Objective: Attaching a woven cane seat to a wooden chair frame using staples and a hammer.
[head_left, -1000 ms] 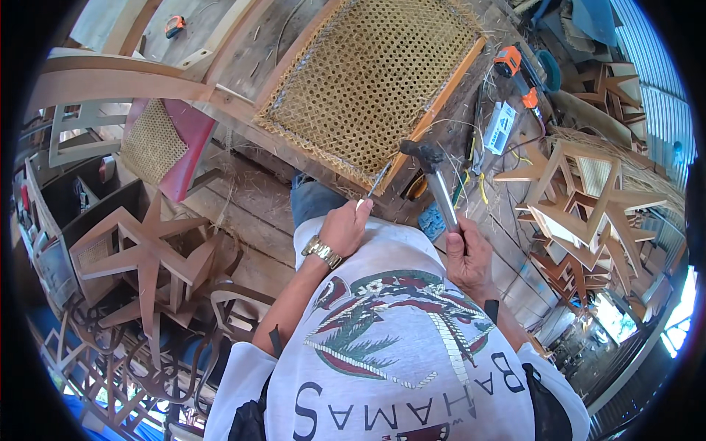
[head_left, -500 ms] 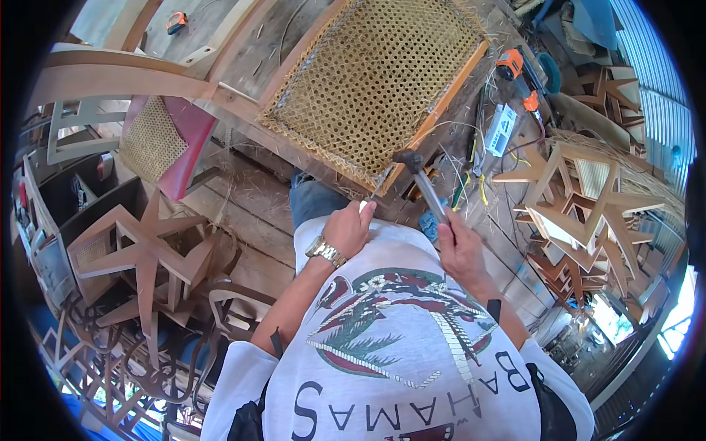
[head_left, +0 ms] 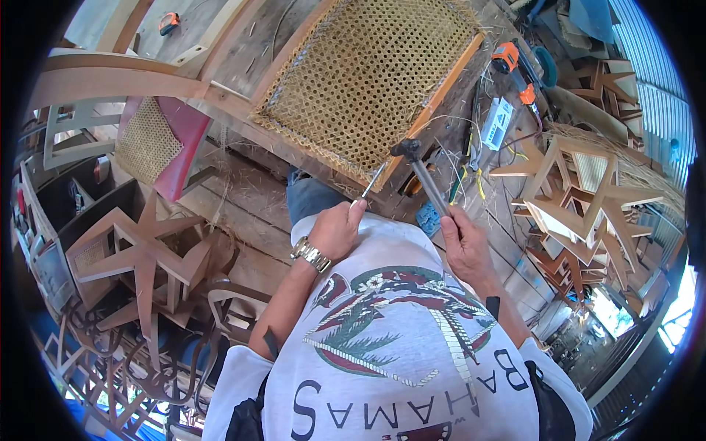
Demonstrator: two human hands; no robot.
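A square cane-webbed panel (head_left: 368, 81) in an orange-brown wooden frame lies on the workbench in front of me. My left hand (head_left: 334, 230) is closed round a slim metal-shafted tool (head_left: 373, 181), like a screwdriver or punch. Its shaft slants up to the panel's near right corner; its handle is mostly hidden in my fist. My right hand (head_left: 463, 242) grips a hammer (head_left: 426, 179) by the handle. The dark hammer head is just right of the frame's near corner, above the bench. Frayed cane strands stick out along the panel's edges.
Right of the panel lie an orange-and-black power tool (head_left: 507, 59), a blue-and-white box (head_left: 497, 123) and yellow-handled pliers (head_left: 480, 186). Wooden star-shaped frames (head_left: 143, 250) stand on both sides. A tape measure (head_left: 168, 23) rests at the far left, beyond a wooden chair frame (head_left: 125, 82).
My left hand has shifted slightly left and down, and more of the tool's shaft shows. The hammer has moved a little right relative to the panel's corner. The view has shifted slightly.
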